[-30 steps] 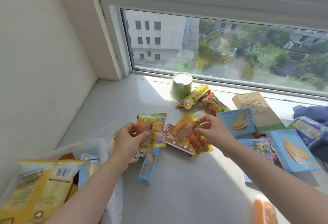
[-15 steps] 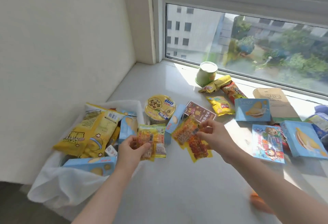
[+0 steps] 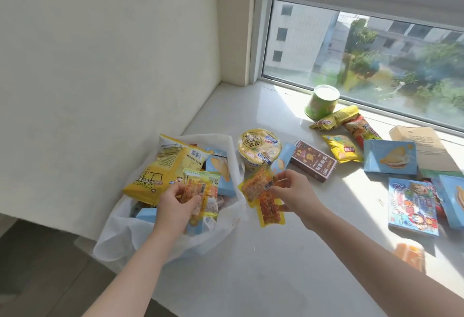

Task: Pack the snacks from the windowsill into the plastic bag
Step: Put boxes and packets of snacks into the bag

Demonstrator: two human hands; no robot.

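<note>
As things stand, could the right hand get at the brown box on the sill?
Probably yes, but not right away: the brown box lies uncovered just beyond the right hand with nothing between them. That hand is full, though, gripping orange packets that it must drop first.

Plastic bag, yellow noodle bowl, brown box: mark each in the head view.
plastic bag [image 3: 118, 239], head view, on its white front wall below the snacks.
yellow noodle bowl [image 3: 258, 146], head view, on the middle of its printed lid.
brown box [image 3: 313, 161], head view, on the middle of its top face.
</note>
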